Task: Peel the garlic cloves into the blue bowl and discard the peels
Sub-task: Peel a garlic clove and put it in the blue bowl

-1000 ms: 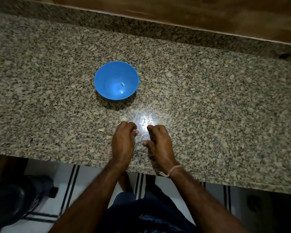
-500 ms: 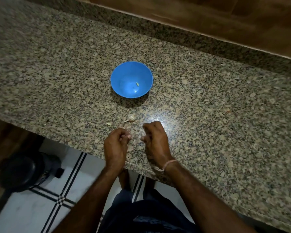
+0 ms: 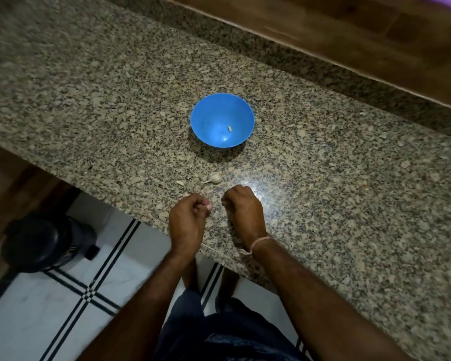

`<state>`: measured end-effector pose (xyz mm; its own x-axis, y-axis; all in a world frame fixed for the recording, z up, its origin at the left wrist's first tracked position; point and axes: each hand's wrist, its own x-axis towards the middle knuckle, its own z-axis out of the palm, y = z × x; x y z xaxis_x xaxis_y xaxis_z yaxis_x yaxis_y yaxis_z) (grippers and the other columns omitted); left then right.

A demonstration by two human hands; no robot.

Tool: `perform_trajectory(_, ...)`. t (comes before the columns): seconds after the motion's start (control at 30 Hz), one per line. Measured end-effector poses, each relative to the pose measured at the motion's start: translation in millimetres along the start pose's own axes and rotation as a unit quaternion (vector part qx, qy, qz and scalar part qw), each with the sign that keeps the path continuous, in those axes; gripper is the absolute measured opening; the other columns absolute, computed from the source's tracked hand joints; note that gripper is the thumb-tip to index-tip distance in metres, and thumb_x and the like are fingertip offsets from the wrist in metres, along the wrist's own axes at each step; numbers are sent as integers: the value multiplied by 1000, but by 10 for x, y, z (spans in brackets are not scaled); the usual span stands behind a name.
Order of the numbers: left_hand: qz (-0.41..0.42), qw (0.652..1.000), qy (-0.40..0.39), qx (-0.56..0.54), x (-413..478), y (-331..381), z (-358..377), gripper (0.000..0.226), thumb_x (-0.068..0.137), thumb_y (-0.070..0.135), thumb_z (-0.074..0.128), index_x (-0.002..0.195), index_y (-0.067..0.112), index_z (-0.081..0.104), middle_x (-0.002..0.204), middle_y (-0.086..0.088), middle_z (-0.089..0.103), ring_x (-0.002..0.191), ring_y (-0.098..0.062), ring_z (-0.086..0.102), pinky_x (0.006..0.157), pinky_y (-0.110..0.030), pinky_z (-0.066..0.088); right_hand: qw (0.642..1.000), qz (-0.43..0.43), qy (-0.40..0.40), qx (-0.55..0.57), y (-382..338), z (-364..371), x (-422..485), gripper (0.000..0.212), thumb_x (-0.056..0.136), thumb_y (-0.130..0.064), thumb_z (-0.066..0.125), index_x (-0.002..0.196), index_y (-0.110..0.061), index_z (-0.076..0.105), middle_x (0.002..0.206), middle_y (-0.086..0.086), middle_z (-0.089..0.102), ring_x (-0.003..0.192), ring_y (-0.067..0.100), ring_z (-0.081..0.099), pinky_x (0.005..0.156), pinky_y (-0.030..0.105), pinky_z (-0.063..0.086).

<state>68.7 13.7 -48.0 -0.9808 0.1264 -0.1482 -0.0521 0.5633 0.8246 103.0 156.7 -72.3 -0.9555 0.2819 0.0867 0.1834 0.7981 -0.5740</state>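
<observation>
The blue bowl (image 3: 222, 120) stands on the granite counter (image 3: 323, 178) with one small peeled clove (image 3: 229, 128) inside it. A pale garlic bulb piece (image 3: 214, 177) with a short stem lies in front of the bowl, and a loose clove or peel (image 3: 180, 182) lies to its left. My left hand (image 3: 188, 220) hovers near the counter's front edge, its thumb and fingers pinching a small pale garlic piece (image 3: 208, 207). My right hand (image 3: 242, 209) is a short gap to the right with curled fingers, and nothing shows in it.
A raised granite ledge and a wooden wall (image 3: 375, 35) run along the back. Below the counter edge on the left is a white tiled floor (image 3: 50, 308), where a black round container (image 3: 44, 243) stands. Small peel scraps (image 3: 363, 184) dot the counter.
The view has swung left, so the bowl sits further right in the frame and the floor shows. My hands, close together a second ago, have drawn apart, uncovering the bulb piece.
</observation>
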Motion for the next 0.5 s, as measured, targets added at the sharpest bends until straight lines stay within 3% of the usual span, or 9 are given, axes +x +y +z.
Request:
perform_trajectory(0.1, -16, 1000, 7, -19, 3, -20, -46, 12, 90, 7, 75, 85, 18, 73, 76, 6, 72, 71, -6, 67, 61, -16, 54, 999, -13, -11, -46, -24, 23, -4, 20, 83, 1, 66, 84, -17, 58, 85, 0, 57, 83, 20, 46, 61, 30, 28)
perform_trajectory(0.2, -27, 999, 14, -44, 14, -60, -140, 12, 90, 8, 75, 85, 19, 73, 76, 5, 73, 72, -12, 71, 61, -22, 58, 997, 2, -25, -72, -87, 43, -61, 23, 82, 2, 64, 85, -19, 56, 87, 1, 58, 83, 22, 48, 60, 33, 33)
perform_trajectory(0.3, -41, 996, 33, -69, 27, -130, -313, 13, 89, 9, 76, 84, 20, 73, 74, 8, 72, 72, -11, 70, 64, -26, 60, 988, 128, -23, 81, -237, 104, -104, 24, 81, 7, 59, 78, -17, 58, 79, -1, 65, 78, 24, 59, 65, 38, 48)
perform_trajectory(0.37, -50, 994, 48, -81, 45, -184, -454, 12, 89, 11, 77, 84, 21, 74, 72, 8, 72, 71, -8, 69, 66, -28, 59, 930, 255, -37, 263, -430, 117, -43, 20, 94, 1, 61, 79, -11, 66, 75, 3, 72, 71, 25, 67, 63, 33, 53)
perform_trajectory(0.47, -72, 988, 84, -109, 75, -324, -777, 12, 88, 12, 78, 83, 21, 73, 73, 9, 72, 69, -1, 67, 65, -20, 54, 800, 368, -92, 465, -941, 178, 90, 17, 104, -2, 58, 88, -4, 64, 60, 7, 64, 51, 21, 55, 50, 26, 44)
perform_trajectory(0.5, -79, 985, 100, -115, 82, -380, -915, 10, 88, 12, 78, 84, 21, 74, 75, 10, 73, 70, 0, 67, 64, -16, 51, 775, 376, -111, 496, -1112, 243, 137, 18, 104, 2, 55, 88, -3, 63, 57, 7, 60, 47, 19, 52, 48, 24, 42)
